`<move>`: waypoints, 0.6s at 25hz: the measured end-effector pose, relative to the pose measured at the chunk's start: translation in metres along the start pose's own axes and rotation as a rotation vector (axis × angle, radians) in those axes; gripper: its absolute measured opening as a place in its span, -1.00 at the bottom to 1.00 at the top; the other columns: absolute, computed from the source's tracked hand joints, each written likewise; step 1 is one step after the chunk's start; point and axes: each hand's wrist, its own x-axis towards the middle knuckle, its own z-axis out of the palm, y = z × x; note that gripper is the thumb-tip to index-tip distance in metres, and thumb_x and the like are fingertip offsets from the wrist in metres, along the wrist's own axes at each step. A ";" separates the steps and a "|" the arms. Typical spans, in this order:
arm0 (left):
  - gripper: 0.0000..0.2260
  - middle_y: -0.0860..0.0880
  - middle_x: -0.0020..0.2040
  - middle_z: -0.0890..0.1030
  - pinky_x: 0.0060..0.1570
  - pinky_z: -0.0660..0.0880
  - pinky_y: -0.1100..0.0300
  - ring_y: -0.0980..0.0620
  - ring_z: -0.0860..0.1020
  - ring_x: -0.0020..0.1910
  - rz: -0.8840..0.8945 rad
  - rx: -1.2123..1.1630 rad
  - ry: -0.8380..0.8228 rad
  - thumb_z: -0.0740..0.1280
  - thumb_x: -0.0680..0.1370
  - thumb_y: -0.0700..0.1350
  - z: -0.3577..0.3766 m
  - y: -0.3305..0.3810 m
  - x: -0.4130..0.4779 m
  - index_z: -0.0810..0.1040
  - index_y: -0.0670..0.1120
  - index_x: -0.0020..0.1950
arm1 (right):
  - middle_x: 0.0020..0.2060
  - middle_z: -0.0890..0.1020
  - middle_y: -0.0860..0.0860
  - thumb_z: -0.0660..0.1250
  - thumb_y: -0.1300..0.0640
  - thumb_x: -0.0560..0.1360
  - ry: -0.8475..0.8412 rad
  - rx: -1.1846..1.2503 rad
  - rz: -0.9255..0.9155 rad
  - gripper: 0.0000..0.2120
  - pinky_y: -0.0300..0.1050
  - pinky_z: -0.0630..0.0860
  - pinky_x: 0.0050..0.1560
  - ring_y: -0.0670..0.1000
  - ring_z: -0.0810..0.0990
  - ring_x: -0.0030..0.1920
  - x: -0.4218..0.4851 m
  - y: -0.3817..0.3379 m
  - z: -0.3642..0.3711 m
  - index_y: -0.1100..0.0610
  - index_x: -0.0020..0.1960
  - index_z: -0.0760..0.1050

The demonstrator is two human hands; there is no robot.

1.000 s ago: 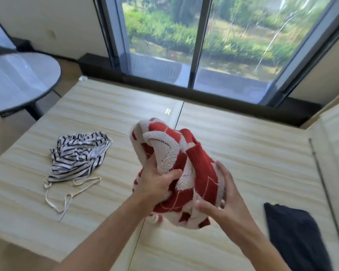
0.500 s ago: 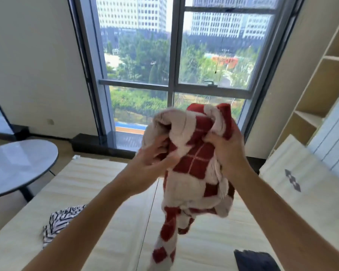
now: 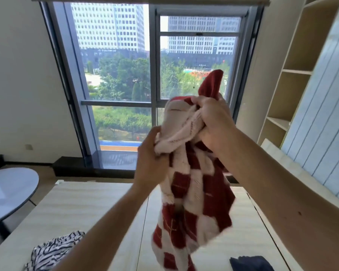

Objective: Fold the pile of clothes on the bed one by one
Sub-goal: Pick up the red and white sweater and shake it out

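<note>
– Bed (image 3: 82, 212) first: pale wood-grain surface, flat, with bare area under the work.
– And the piece in hand?
– Red-and-white checked knit (image 3: 196, 192). Held up in the air over the bed, in front of the window (image 3: 125, 75), hanging bunched and twisted from both hands. Judgement: thick, soft, no stiffness; some weight for a garment, since it drapes straight down. Looped texture, so unlikely to slip through fingers. May stretch if hung from one point.
– Other items?
– Striped garment (image 3: 51, 249), crumpled at the bed's near left. Dark blue garment (image 3: 250, 264) at near right, mostly cut off by the view. Both are well apart from the knit.
– Grip?
– Left hand (image 3: 151, 165): grip clenched on the cream ribbed edge (image 3: 176, 133), lower down. Right hand (image 3: 213, 122): grip clenched on a bunch higher up, with a red end (image 3: 211, 83) poking above it.
– Where to take hold next?
– My guess is two matching corners, shoulders or hem, one per hand, then spread so it hangs flat. Cannot tell whether the ribbing is collar, cuff or hem.
</note>
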 end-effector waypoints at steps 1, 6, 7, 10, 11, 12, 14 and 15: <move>-0.74 -0.12 -0.08 0.68 -0.20 0.62 -0.01 -0.03 0.67 -0.13 -0.027 -0.095 -0.001 0.24 0.49 -0.28 -0.005 0.001 0.016 0.55 -0.13 0.15 | -0.05 0.64 0.14 0.38 0.26 0.56 -0.033 0.006 -0.008 -0.71 0.05 0.66 0.00 0.08 0.66 -0.08 0.002 -0.007 -0.004 0.17 0.26 0.46; -0.75 -0.23 -0.01 0.71 0.00 0.64 -0.07 -0.18 0.69 0.00 -0.131 -0.230 -0.085 0.26 0.57 -0.42 -0.007 0.034 0.058 0.66 -0.21 0.11 | 0.05 0.67 0.15 0.39 0.16 0.56 -0.194 0.000 -0.064 -0.69 0.01 0.65 0.10 0.10 0.67 0.06 0.014 -0.006 -0.035 0.24 0.26 0.50; -0.76 -0.23 -0.02 0.72 -0.01 0.66 -0.05 -0.15 0.70 -0.04 -0.184 -0.268 -0.086 0.25 0.57 -0.42 -0.007 0.039 0.063 0.66 -0.23 0.10 | 0.04 0.69 0.09 0.39 0.14 0.56 -0.200 -0.038 -0.089 -0.72 0.02 0.63 0.18 0.06 0.69 0.08 0.012 -0.003 -0.045 0.18 0.25 0.51; -0.76 -0.20 -0.15 0.68 -0.24 0.67 0.08 -0.07 0.67 -0.22 -0.363 -0.389 -0.034 0.20 0.60 -0.41 -0.006 0.060 0.083 0.64 -0.25 0.04 | 0.17 0.68 0.06 0.41 0.10 0.53 -0.241 -0.142 -0.157 -0.60 0.03 0.61 0.21 0.04 0.68 0.17 0.001 0.011 -0.074 0.06 0.35 0.46; -0.77 -0.19 -0.16 0.68 -0.27 0.67 0.08 -0.08 0.67 -0.23 -0.403 -0.410 0.001 0.20 0.60 -0.40 -0.007 0.067 0.091 0.65 -0.24 0.02 | 0.18 0.67 0.05 0.42 0.08 0.49 -0.249 -0.193 -0.165 -0.57 0.01 0.63 0.18 0.05 0.68 0.18 -0.005 0.020 -0.081 0.02 0.34 0.45; -0.78 -0.21 -0.14 0.68 -0.27 0.68 0.05 -0.11 0.67 -0.21 -0.428 -0.429 0.033 0.21 0.60 -0.37 -0.007 0.075 0.098 0.65 -0.24 0.03 | 0.16 0.68 0.02 0.43 0.10 0.47 -0.254 -0.246 -0.170 -0.58 -0.01 0.65 0.14 0.07 0.67 0.19 -0.013 0.032 -0.085 -0.01 0.31 0.46; -0.81 -0.23 -0.10 0.69 -0.24 0.69 -0.04 -0.14 0.69 -0.19 -0.452 -0.454 0.079 0.23 0.63 -0.31 -0.011 0.087 0.113 0.64 -0.25 0.06 | 0.07 0.70 -0.12 0.47 0.18 0.47 -0.299 -0.383 -0.175 -0.59 -0.04 0.65 0.13 0.04 0.65 0.22 -0.036 0.064 -0.092 -0.08 0.24 0.47; -0.82 -0.23 -0.08 0.70 -0.22 0.69 -0.07 -0.15 0.70 -0.19 -0.457 -0.467 0.097 0.23 0.65 -0.27 -0.013 0.091 0.121 0.63 -0.25 0.07 | 0.10 0.69 -0.16 0.50 0.14 0.42 -0.379 -0.449 -0.173 -0.51 -0.06 0.64 0.17 -0.02 0.63 0.23 -0.051 0.080 -0.095 -0.11 0.28 0.45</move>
